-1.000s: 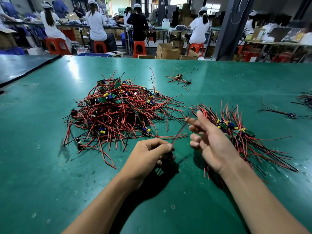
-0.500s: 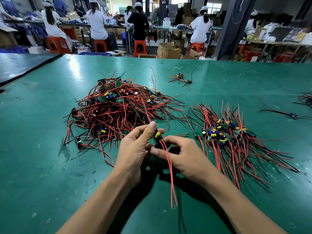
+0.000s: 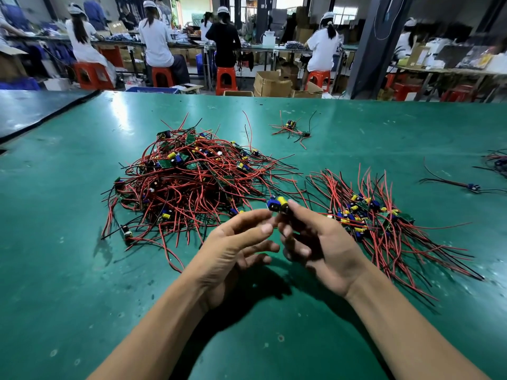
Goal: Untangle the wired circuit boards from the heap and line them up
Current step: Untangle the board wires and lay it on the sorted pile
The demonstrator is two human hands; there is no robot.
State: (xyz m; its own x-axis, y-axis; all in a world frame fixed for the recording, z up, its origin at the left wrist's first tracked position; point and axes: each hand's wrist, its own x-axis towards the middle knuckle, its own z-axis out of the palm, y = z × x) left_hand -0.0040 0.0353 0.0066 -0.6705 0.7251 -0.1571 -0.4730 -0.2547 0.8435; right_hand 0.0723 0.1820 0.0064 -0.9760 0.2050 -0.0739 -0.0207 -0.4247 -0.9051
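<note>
The right hand (image 3: 321,248) pinches a small circuit board (image 3: 278,205) at its fingertips, between the heap (image 3: 192,182) and the sorted row (image 3: 378,220). The left hand (image 3: 236,248) is loosely spread, fingertips just beside it. The board looks light and stiff, its wires limp and snag-prone — best held by the board, not the leads.

Hidden and cut-off parts: grip, heap, frame edges.

Right hand (image 3: 323,242) covers the lower half of the held board (image 3: 278,204), so its wires are out of sight. Motion blur there, so contact by the left hand (image 3: 238,250) fingertips cannot be told. Boards in the heap (image 3: 192,182) are mostly buried under red wire and cannot be counted. The same goes for the row (image 3: 384,223). Far cluster (image 3: 292,128) is too small to count its boards. Bundle (image 3: 496,163) is cut off by the right edge. Both forearms are cut off at the bottom edge.
</note>
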